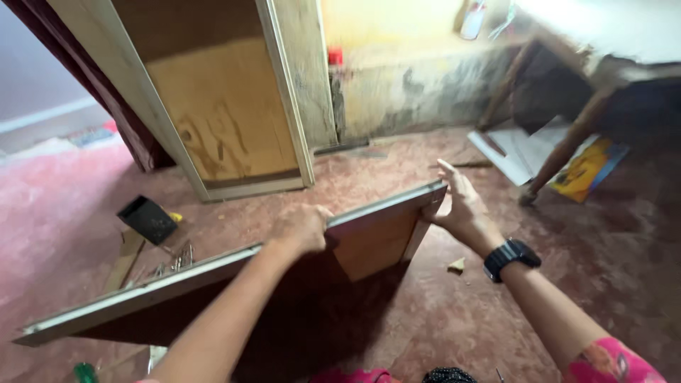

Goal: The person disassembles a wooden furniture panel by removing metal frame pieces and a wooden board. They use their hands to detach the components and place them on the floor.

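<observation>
Wooden board [369,237], standing on edge on the red floor [440,319]: left hand [301,227] gripping its top edge, right hand [461,206] clasping its far end; screws [181,259] lying behind it, cabinet [213,99] beyond.

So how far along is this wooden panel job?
Done: a taller framed panel leans upright against the wall. In hand: the left hand grips the top edge of a long board and the right hand steadies its end. Left: nails lie loose on the floor.

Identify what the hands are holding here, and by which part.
A long wooden panel: left hand grips its top edge, right hand holds its far end corner.
</observation>
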